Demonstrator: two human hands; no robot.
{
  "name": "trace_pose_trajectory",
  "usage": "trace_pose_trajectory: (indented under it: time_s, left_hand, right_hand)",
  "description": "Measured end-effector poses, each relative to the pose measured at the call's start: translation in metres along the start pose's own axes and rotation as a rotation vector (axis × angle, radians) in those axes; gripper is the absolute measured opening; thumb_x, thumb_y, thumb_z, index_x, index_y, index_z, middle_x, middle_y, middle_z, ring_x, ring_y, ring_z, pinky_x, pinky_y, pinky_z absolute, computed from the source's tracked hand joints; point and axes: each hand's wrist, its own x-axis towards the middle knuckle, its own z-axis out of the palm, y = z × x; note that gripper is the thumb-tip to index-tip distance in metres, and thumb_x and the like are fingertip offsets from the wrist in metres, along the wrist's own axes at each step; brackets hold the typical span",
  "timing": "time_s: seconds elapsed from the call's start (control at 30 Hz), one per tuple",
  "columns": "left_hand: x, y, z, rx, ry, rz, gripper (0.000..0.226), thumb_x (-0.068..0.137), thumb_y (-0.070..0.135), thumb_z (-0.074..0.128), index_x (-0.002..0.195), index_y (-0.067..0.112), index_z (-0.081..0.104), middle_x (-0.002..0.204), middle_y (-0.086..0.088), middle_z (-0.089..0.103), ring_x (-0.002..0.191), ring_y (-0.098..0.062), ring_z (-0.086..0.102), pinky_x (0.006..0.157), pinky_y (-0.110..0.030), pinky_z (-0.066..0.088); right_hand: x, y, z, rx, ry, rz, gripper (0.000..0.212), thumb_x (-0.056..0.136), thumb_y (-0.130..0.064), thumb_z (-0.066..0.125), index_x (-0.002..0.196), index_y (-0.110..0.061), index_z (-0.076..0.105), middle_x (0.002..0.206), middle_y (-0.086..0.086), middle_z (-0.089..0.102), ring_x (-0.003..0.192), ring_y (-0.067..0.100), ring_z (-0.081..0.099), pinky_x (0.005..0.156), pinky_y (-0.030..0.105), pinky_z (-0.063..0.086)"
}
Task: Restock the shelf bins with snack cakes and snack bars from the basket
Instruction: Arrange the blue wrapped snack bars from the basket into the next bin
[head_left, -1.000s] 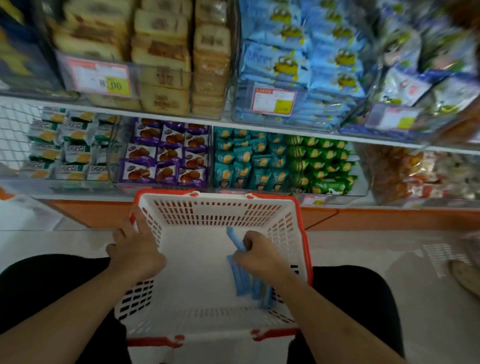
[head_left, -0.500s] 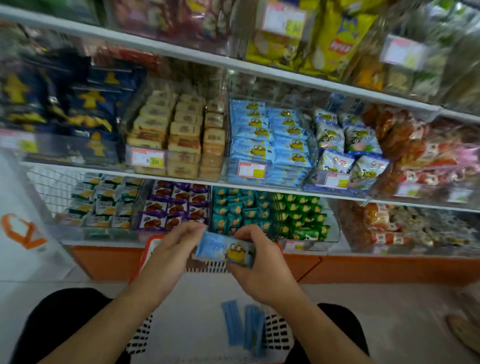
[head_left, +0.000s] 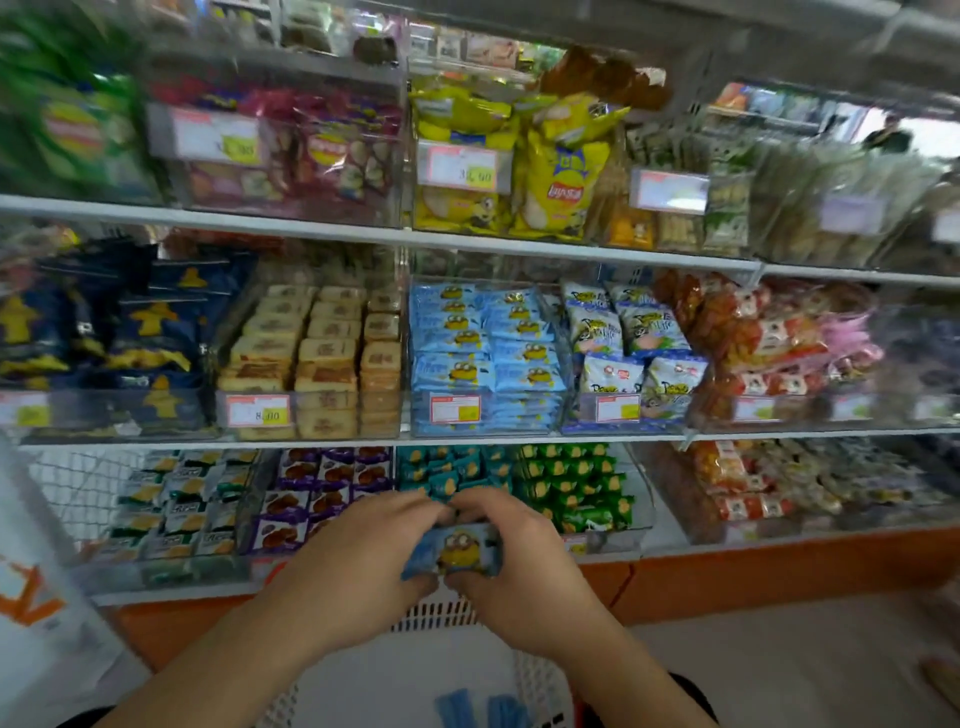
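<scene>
Shelf restock: packets held in both hands below the matching bin.

Shelf (head_left: 322, 441) in front; bin (head_left: 485, 358) of blue packets on middle tier; basket (head_left: 415, 670) below with a few left. Left hand (head_left: 358, 561) and right hand (head_left: 519, 566), fingers clamped on a stack of packets (head_left: 452, 551). Risk: loose stack may fan and slip on the lift.

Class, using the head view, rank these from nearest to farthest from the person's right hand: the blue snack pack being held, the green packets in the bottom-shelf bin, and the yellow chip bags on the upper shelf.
From the right hand:
1. Blue snack pack, gripped by both hands, at its left.
2. Green packets, bottom shelf, just above and right.
3. Yellow chip bags, upper shelf, far above.
</scene>
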Motion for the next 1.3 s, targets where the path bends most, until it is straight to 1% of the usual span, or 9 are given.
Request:
trace_pose_trajectory:
  time_s: [0.17,0.27,0.47,0.67,0.8,0.9,1.0,1.13,1.3]
  left_hand:
    - [0.036,0.018,-0.012,0.019,0.002,-0.02,0.043,0.091,0.044,0.073,0.128,0.042,0.05,0.121,0.023,0.052,0.112,-0.005,0.053,0.091,-0.032,0.049]
    - [0.066,0.023,-0.018,0.01,0.037,-0.023,0.037,0.09,0.042,0.074,0.116,0.045,0.049,0.116,0.023,0.056,0.104,-0.005,0.056,0.085,-0.034,0.052]
    - [0.136,0.034,-0.03,0.044,0.144,0.018,0.039,0.095,0.038,0.073,0.125,0.044,0.047,0.135,0.022,0.054,0.124,-0.008,0.053,0.092,-0.037,0.054]
    - [0.243,0.018,-0.054,0.127,0.215,-0.093,0.031,0.098,0.02,0.07,0.12,0.031,0.051,0.127,0.005,0.057,0.1,-0.019,0.057,0.082,-0.047,0.055]
    - [0.321,-0.001,-0.071,0.222,0.283,-0.15,0.035,0.097,0.012,0.068,0.125,0.024,0.051,0.104,-0.006,0.059,0.074,-0.022,0.055,0.057,-0.037,0.044]
    - [0.375,-0.021,-0.072,0.276,0.298,-0.165,0.042,0.097,0.012,0.067,0.135,0.018,0.05,0.117,-0.013,0.06,0.095,-0.032,0.061,0.074,-0.044,0.053]
    - [0.42,-0.04,-0.061,0.276,0.311,-0.152,0.037,0.097,0.013,0.064,0.132,0.017,0.051,0.13,-0.016,0.056,0.112,-0.037,0.058,0.082,-0.038,0.045]
    - [0.447,-0.051,-0.048,0.248,0.315,-0.169,0.024,0.093,0.005,0.064,0.11,0.02,0.055,0.119,-0.013,0.058,0.104,-0.031,0.056,0.077,-0.035,0.037]
    - [0.449,-0.05,-0.045,0.29,0.288,-0.187,0.031,0.087,0.006,0.063,0.117,0.011,0.066,0.126,-0.015,0.06,0.108,-0.034,0.061,0.082,-0.038,0.053]
  right_hand:
    - [0.013,0.008,-0.028,0.095,0.025,0.001,0.046,0.087,-0.022,0.083,0.121,-0.04,0.057,0.115,-0.019,0.064,0.102,0.003,0.065,0.083,0.028,0.059]
    - [0.025,0.019,-0.046,0.094,0.106,-0.005,0.043,0.088,-0.018,0.079,0.118,-0.041,0.06,0.113,-0.02,0.062,0.103,0.002,0.063,0.083,0.025,0.056]
    - [0.067,0.049,-0.076,-0.094,0.311,-0.004,0.041,0.095,-0.024,0.074,0.132,-0.031,0.056,0.129,-0.021,0.052,0.117,-0.005,0.046,0.093,-0.002,0.032]
    - [0.13,0.088,-0.101,-0.142,0.5,0.208,0.041,0.101,-0.018,0.061,0.141,-0.017,0.049,0.129,-0.001,0.049,0.107,0.015,0.051,0.085,0.026,0.046]
    - [0.157,0.105,-0.104,-0.179,0.502,0.295,0.031,0.102,-0.02,0.061,0.132,-0.014,0.055,0.126,0.004,0.052,0.09,0.022,0.057,0.076,0.039,0.054]
    - [0.165,0.116,-0.103,-0.199,0.538,0.277,0.026,0.092,-0.009,0.068,0.116,-0.012,0.058,0.114,0.004,0.054,0.083,0.025,0.054,0.065,0.039,0.044]
    - [0.169,0.128,-0.096,-0.239,0.616,0.209,0.023,0.087,-0.004,0.07,0.107,-0.014,0.06,0.104,0.003,0.056,0.074,0.028,0.055,0.056,0.041,0.045]
    - [0.174,0.141,-0.086,-0.263,0.73,0.126,0.017,0.09,0.001,0.067,0.099,-0.013,0.062,0.095,0.004,0.056,0.059,0.028,0.05,0.043,0.04,0.042]
    - [0.174,0.144,-0.083,-0.263,0.755,0.097,0.016,0.09,0.002,0.066,0.1,-0.011,0.064,0.095,0.004,0.055,0.058,0.027,0.05,0.043,0.041,0.044]
